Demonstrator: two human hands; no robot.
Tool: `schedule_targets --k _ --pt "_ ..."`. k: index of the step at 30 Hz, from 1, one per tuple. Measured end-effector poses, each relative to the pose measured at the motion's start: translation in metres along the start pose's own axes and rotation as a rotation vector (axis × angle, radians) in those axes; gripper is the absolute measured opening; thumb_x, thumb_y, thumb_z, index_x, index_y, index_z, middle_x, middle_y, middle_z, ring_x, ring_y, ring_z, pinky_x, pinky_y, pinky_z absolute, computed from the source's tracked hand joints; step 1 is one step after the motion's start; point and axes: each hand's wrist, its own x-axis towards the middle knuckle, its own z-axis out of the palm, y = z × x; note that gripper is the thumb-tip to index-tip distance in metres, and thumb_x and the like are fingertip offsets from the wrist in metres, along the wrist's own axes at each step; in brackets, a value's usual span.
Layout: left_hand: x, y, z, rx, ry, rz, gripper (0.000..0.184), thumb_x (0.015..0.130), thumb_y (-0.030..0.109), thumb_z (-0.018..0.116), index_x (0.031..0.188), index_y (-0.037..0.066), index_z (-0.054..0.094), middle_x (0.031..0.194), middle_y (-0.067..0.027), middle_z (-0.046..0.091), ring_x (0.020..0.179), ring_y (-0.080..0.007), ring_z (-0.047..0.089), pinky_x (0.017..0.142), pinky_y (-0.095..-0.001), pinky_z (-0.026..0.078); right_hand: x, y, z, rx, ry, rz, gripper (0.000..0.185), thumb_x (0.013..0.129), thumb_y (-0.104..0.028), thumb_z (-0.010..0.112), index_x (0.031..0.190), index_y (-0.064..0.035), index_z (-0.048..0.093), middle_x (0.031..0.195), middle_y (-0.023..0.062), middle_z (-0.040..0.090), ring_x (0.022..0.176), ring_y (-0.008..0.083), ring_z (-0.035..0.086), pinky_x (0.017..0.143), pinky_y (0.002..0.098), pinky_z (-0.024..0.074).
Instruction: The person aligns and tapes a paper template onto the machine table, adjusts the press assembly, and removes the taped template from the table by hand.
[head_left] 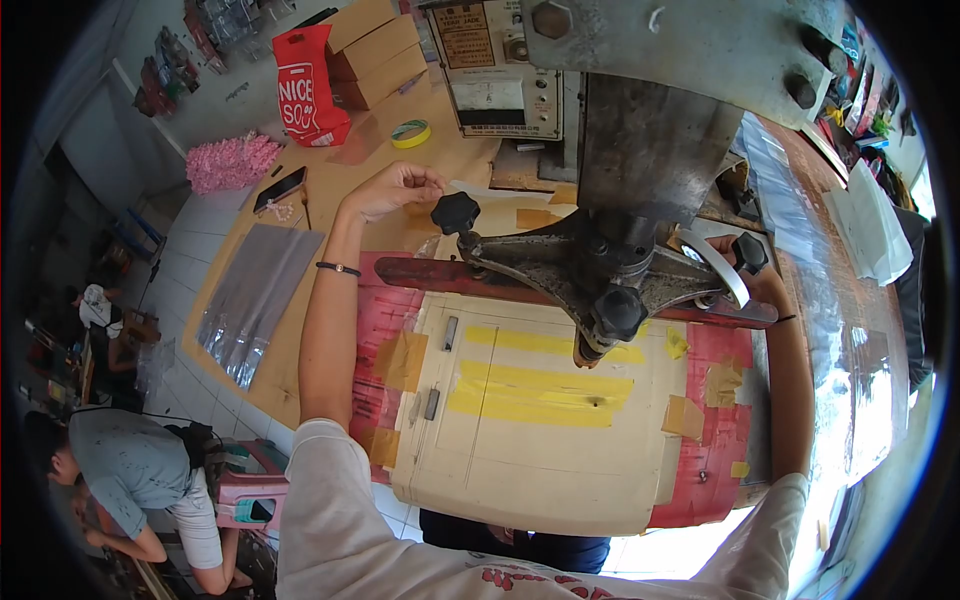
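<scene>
My left hand (398, 190) is beside a black star knob (455, 213) at the machine's left arm, its fingers curled together near a thin clear sheet edge. What it holds is too small to make out. On the right, my right hand (752, 270) is behind another black knob (749, 253), mostly hidden by it and a pale ring (715, 268). Between my arms lies a cream board (540, 460) with yellow tape strips (545, 395) over red sheeting (705, 450). The machine's press head (610, 250) and dark red bar (530, 284) stand over its far edge.
A wooden table (270, 350) at left bears a grey plastic sheet (260, 290), a phone (280, 189), yellow tape (410, 134), a red bag (308, 90) and cardboard boxes (375, 55). Clear plastic sheets (850, 350) lie at right. A person (140, 470) bends at lower left.
</scene>
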Motion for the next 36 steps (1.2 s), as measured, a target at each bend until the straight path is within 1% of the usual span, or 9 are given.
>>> schedule_targets --k 6,9,15,18,21,27,29,34,36 --pt "-0.001 0.004 -0.001 0.026 0.006 -0.007 0.024 0.088 0.017 0.077 0.107 0.003 0.072 0.094 0.0013 0.071 0.086 -0.0048 0.064 0.080 -0.0194 0.048 0.003 0.004 -0.004 0.002 -0.029 -0.005 0.033 0.086 0.004 0.058 0.116 -0.0059 0.068 0.108 0.0002 0.069 0.095 0.0084 0.060 0.077 0.0236 0.0470" --pt "-0.004 0.011 0.004 0.069 0.037 -0.027 0.011 0.092 0.011 0.071 0.101 0.004 0.071 0.089 0.0010 0.070 0.080 -0.0041 0.063 0.069 -0.0189 0.048 0.001 0.002 -0.005 0.000 -0.034 -0.011 0.033 0.086 0.004 0.058 0.116 -0.0059 0.068 0.108 0.0004 0.069 0.096 0.0086 0.060 0.077 0.0239 0.0474" --pt "-0.005 0.021 0.008 0.074 0.048 -0.034 0.012 0.092 0.014 0.072 0.099 0.004 0.072 0.088 0.0034 0.069 0.077 -0.0028 0.062 0.064 -0.0185 0.046 -0.004 0.000 -0.007 -0.007 -0.042 -0.032 0.033 0.086 0.004 0.059 0.116 -0.0057 0.068 0.109 0.0009 0.068 0.097 0.0091 0.061 0.079 0.0244 0.0482" --pt "-0.005 0.030 0.011 0.077 0.037 0.046 0.017 0.093 0.019 0.071 0.102 0.004 0.072 0.086 0.0040 0.069 0.077 -0.0028 0.061 0.065 -0.0190 0.046 -0.005 -0.001 -0.007 -0.010 -0.048 -0.039 0.033 0.086 0.004 0.059 0.116 -0.0057 0.068 0.109 0.0011 0.068 0.097 0.0094 0.061 0.080 0.0246 0.0485" --pt "-0.009 0.046 0.012 0.181 -0.017 -0.083 0.030 0.092 0.029 0.073 0.114 0.008 0.072 0.101 0.0037 0.070 0.089 -0.0036 0.059 0.075 -0.0229 0.047 -0.004 -0.003 -0.004 -0.014 -0.059 -0.053 0.033 0.086 0.004 0.059 0.116 -0.0056 0.068 0.110 0.0013 0.068 0.098 0.0096 0.061 0.080 0.0249 0.0489" --pt "-0.022 0.078 0.023 0.129 -0.023 -0.187 0.039 0.095 0.026 0.068 0.128 0.006 0.064 0.115 -0.0008 0.066 0.104 -0.0081 0.061 0.077 -0.0213 0.050 -0.003 -0.007 0.000 -0.025 -0.077 -0.085 0.033 0.086 0.004 0.060 0.116 -0.0055 0.068 0.111 0.0018 0.068 0.099 0.0101 0.062 0.082 0.0253 0.0496" --pt "-0.021 0.079 0.024 0.211 -0.019 -0.144 0.043 0.093 0.020 0.070 0.133 0.005 0.060 0.116 -0.0015 0.065 0.104 -0.0085 0.061 0.078 -0.0217 0.050 0.005 0.001 -0.005 -0.086 -0.085 -0.022 0.032 0.086 0.003 0.060 0.116 -0.0054 0.068 0.111 0.0021 0.068 0.100 0.0106 0.062 0.083 0.0259 0.0502" --pt "0.006 0.036 0.010 0.257 0.017 -0.019 0.055 0.085 0.010 0.077 0.136 0.003 0.056 0.113 -0.0036 0.065 0.099 -0.0074 0.061 0.078 -0.0212 0.050 -0.004 -0.002 0.005 -0.155 0.072 -0.105 0.024 0.091 -0.009 0.062 0.114 -0.0093 0.069 0.107 0.0003 0.069 0.094 0.0113 0.062 0.076 0.0280 0.0506" --pt "0.009 0.027 0.008 0.322 0.033 -0.068 0.057 0.083 0.007 0.078 0.135 0.002 0.056 0.109 -0.0035 0.066 0.096 -0.0072 0.062 0.080 -0.0212 0.050 0.009 0.014 0.002 -0.133 0.144 -0.018 0.027 0.092 -0.032 0.068 0.110 -0.0134 0.070 0.099 -0.0010 0.069 0.087 0.0101 0.063 0.072 0.0289 0.0515"
